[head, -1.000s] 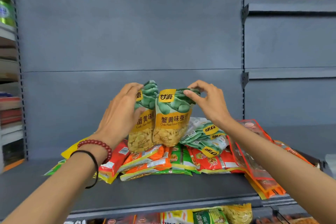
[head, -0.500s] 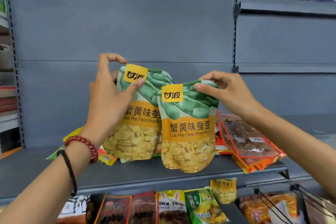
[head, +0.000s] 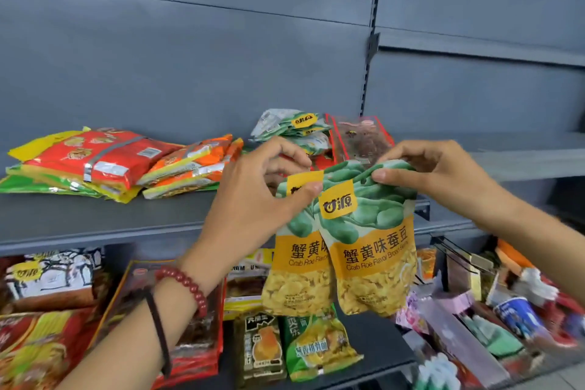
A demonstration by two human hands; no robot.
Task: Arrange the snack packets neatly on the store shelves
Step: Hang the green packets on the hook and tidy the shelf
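Pinching one bean packet (head: 299, 250) in my left hand (head: 253, 199) and another (head: 370, 241) in my right hand (head: 443, 180), I've lifted both off the shelf (head: 95, 222) toward the nearer, lower tier for placing.

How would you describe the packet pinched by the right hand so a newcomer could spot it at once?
Start at the grey upper shelf; in front of its right part two hands hold up twin green-and-yellow packets. The right hand has its grip on the front bean packet, at the top edge. Unlike the rear twin packet in the left hand, its yellow logo patch and "Crab Roe Flavor" line are almost unobstructed.
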